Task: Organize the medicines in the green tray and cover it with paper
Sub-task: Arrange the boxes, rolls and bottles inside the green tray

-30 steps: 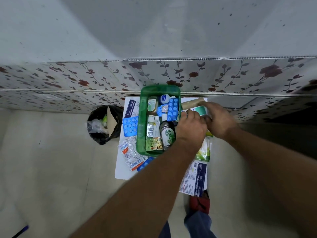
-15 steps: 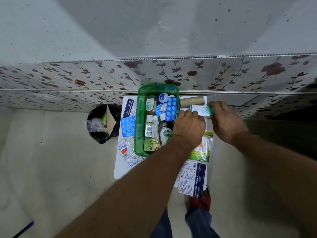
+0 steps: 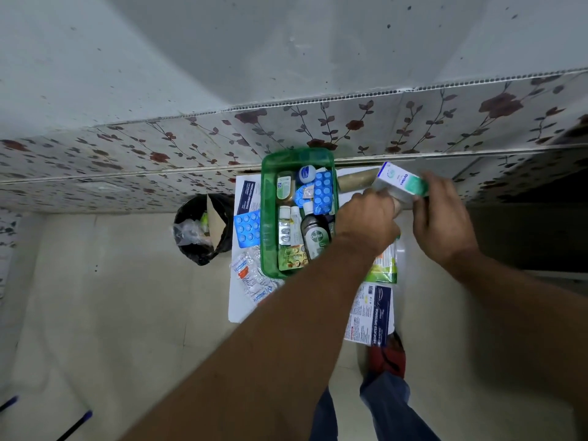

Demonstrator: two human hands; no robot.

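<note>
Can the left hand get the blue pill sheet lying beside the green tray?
Probably yes. The left hand hovers over the green tray, and the blue pill sheet lies uncovered on the tray's far side; it must reach across.

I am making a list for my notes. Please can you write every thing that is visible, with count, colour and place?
green tray: one, green, on the white table, holding medicines
Dettol bottle: one, dark, inside the tray
blue blister strip: one, blue, inside the tray, far end
blue blister pack: one, blue, on the table left of the tray
silver blister strips: several, silver, table's near left
medicated dressings box: one, white and navy, table's near right
bin: one, black, on the floor left of the table
medicine box: one, white and green, held by the right hand
left hand: over the tray's right edge
right hand: gripping the box
</note>
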